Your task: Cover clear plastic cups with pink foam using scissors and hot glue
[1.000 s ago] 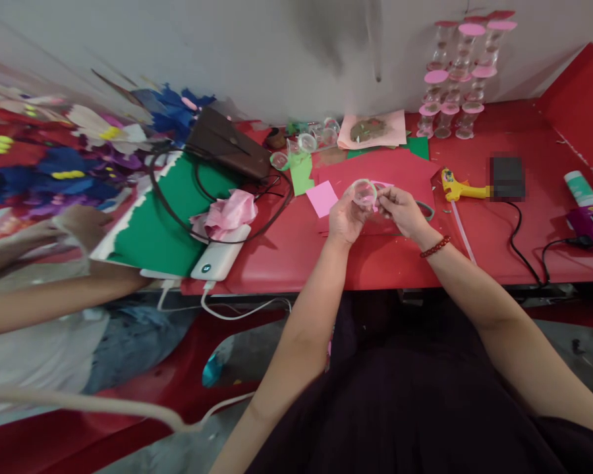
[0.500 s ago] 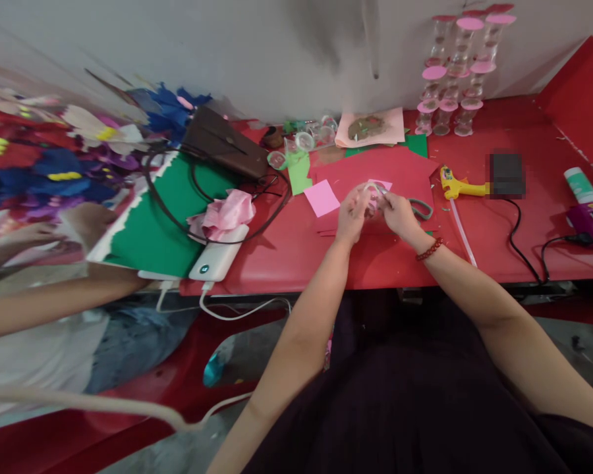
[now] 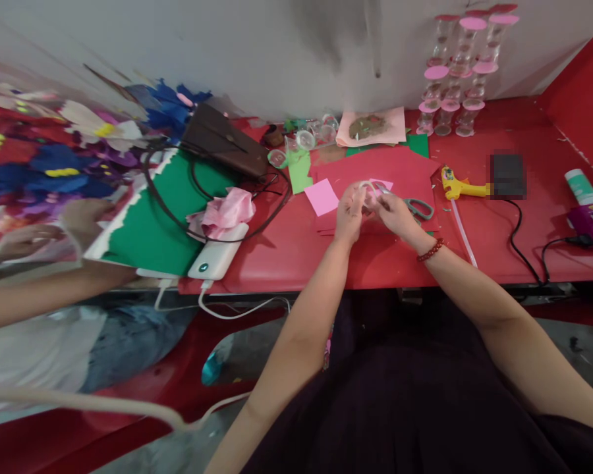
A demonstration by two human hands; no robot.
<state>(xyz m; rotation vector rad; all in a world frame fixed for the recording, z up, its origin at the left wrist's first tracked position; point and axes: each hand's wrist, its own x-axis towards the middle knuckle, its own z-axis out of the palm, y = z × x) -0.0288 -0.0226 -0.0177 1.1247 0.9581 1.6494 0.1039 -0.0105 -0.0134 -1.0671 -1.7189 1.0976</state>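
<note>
The left hand (image 3: 348, 216) has its fingers around a clear plastic cup (image 3: 366, 185), tipped since its rim faced up a second ago, apparently for handling its side. The right hand (image 3: 398, 216) meets it, fingers' grip unclear. Scissors (image 3: 426, 210) lie just right of those fingers; stacked cups (image 3: 449, 105) stand beyond.

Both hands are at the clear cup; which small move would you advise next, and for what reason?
Perhaps turn the clear cup slightly in the left hand, because that hand and the right hand together cover much of it; a small turn might bring its hidden side into view.
</note>
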